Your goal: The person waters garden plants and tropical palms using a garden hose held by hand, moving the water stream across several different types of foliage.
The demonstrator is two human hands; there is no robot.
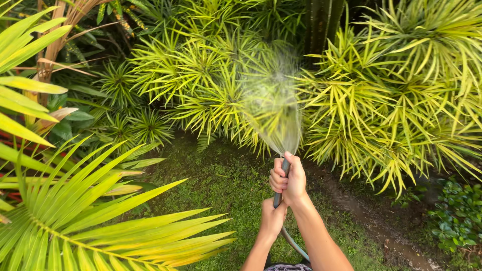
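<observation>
My right hand (288, 179) grips the end of a dark green garden hose (280, 188), with the thumb pressed over its mouth. A fan of water spray (273, 108) spreads upward from the hose tip onto yellow-green spiky shrubs (216, 85). My left hand (272, 219) holds the same hose lower down, just below the right hand. The hose runs down toward my body, and its lower part (296, 245) shows between my forearms.
A large palm frond (85, 221) fills the lower left. More spiky shrubs (401, 100) stand at right. Short grass (221, 185) covers the ground ahead, with a strip of wet bare soil (381, 226) at right and small-leaved ground cover (459, 216) beyond.
</observation>
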